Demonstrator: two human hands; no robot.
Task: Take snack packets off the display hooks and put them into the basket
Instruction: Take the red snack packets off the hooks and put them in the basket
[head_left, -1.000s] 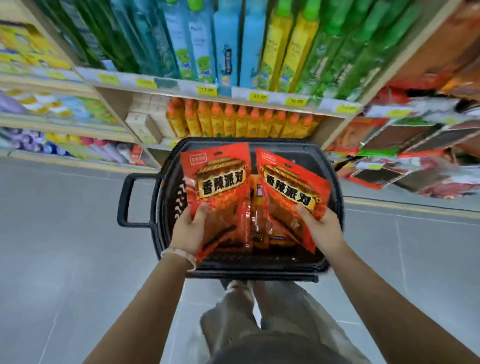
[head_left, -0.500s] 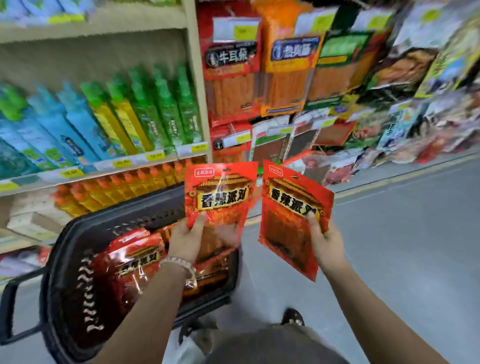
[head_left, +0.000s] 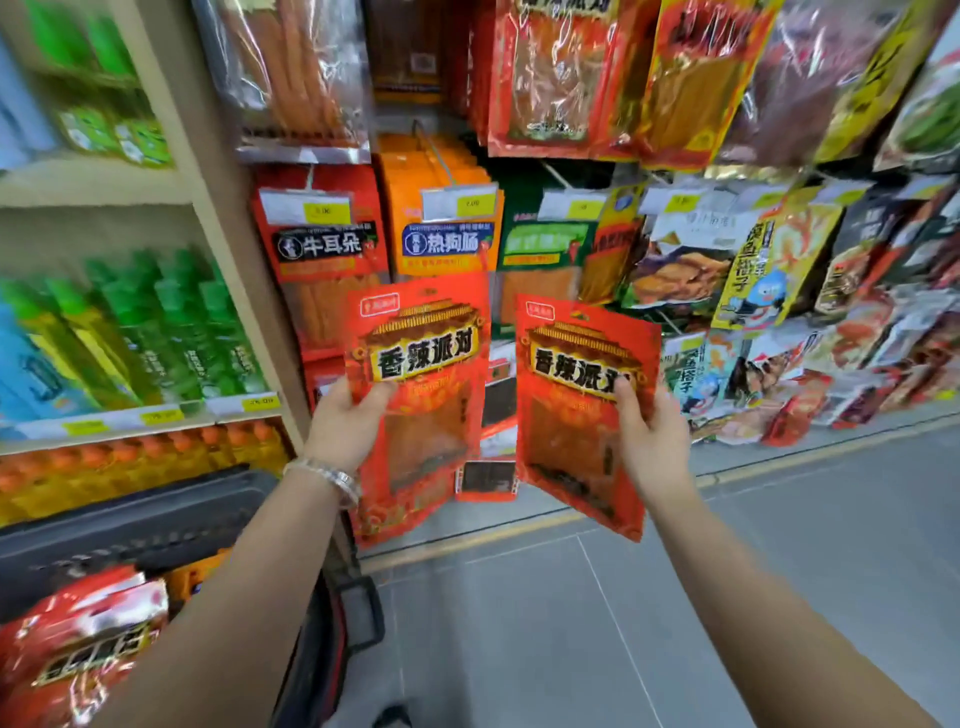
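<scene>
Left hand (head_left: 345, 423) and right hand (head_left: 652, 436) each pinch a glossy red foil snack packet (head_left: 423, 415), whose slick film might slip short of the lower-left black plastic basket (head_left: 130, 514).

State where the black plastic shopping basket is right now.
In the head view, the black plastic shopping basket sits at lower left, below the shelf of orange bottles, with a shiny red snack packet inside.

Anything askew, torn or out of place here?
Nothing torn or spilled. Oddly, left hand and right hand each grip a red snack packet up at the hanging display, not over the black plastic basket lower left.
</scene>
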